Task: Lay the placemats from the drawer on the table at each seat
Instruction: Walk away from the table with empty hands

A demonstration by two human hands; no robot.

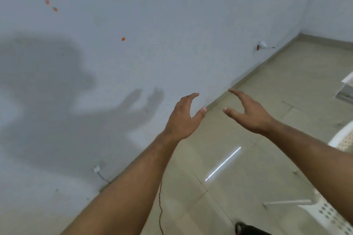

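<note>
At the foot of a pale grey-blue painted wall (172,25), left hand (181,118) and right hand (248,114) raised with nothing in them

Both bare forearms reach forward from the bottom of the view. The left hand shows its back, its fingers loosely curved and its thumb spread wide. The right hand has its fingers stretched towards the wall, thumb also spread. The two thumbs point at each other with a clear gap between them. Neither hand touches or grips anything.

Where the placemats lie cannot be told from this view.

A dark shadow of the person (47,82) falls on the wall to the left, with the shadows of both hands beside it. Small orange marks (123,39) dot the wall. A small white fitting (263,44) sits low on the wall near the corner, and a second white fitting (96,168) sits nearer, just above the skirting.

Glossy beige floor tiles (267,82) fill the right half, carrying a bright white streak of reflected light (223,163) and a thin black line (160,206). A white perforated plastic chair (328,213) stands at the lower right edge
</note>
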